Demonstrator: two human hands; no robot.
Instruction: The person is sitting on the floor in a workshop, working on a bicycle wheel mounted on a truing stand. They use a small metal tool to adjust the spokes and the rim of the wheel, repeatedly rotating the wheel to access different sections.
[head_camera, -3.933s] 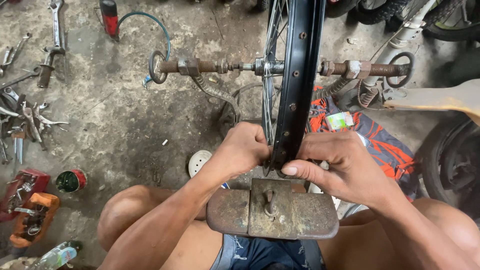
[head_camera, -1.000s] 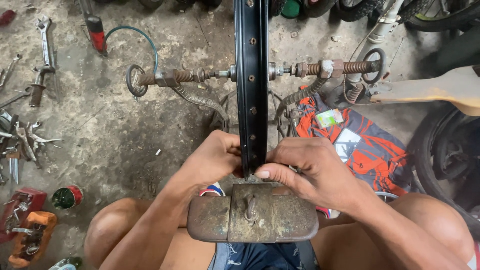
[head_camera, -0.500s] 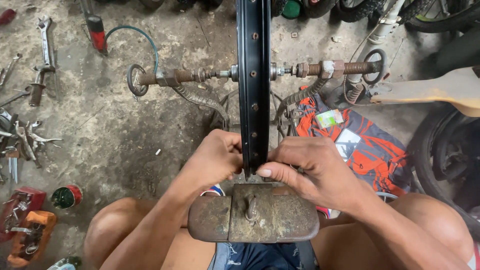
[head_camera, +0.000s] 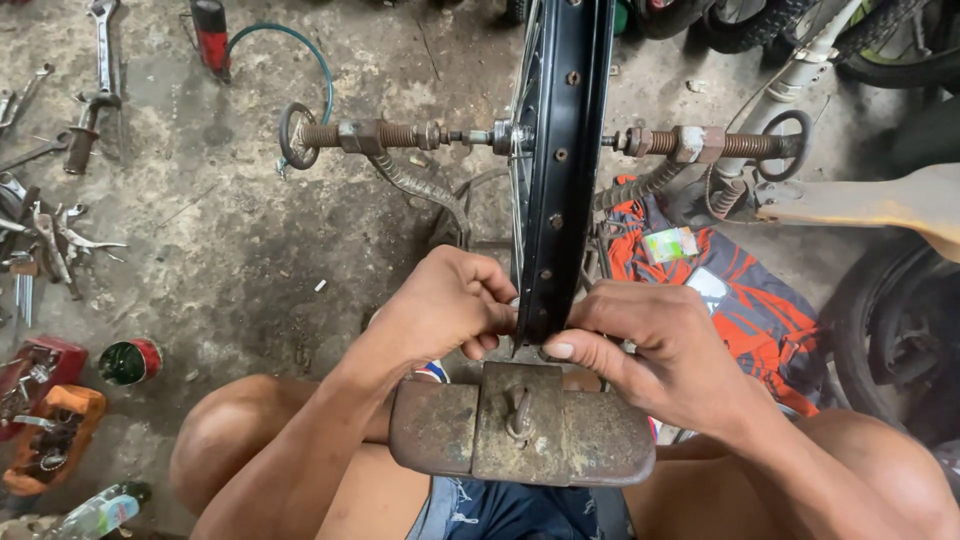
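Head view, person seated low on concrete floor, bare knees either side of a rusty stand.

Rim: black, upright, edge-on to camera, centre of view, carried on a threaded axle that runs left-right across the stand's arms. Rim's bottom edge sits just above the stand's flat plate, near the person's lap.

L hand: fingers curled together, pinched against the rim's left side at its lowest point. R hand: fingers closed, thumb pressed to the rim's right side at same spot. Both hands touching rim, opposite each other. What exactly is between fingertips – can't tell, hidden by rim.

Around:
- wrenches and other small tools scattered at floor's left edge
- long spanner near top-left corner
- red can w/ green hose, top edge
- green tin and orange tool, lower left
- clear bottle, bottom-left corner
- orange/black cloth right of rim, small packet lying on it
- tyre at right edge
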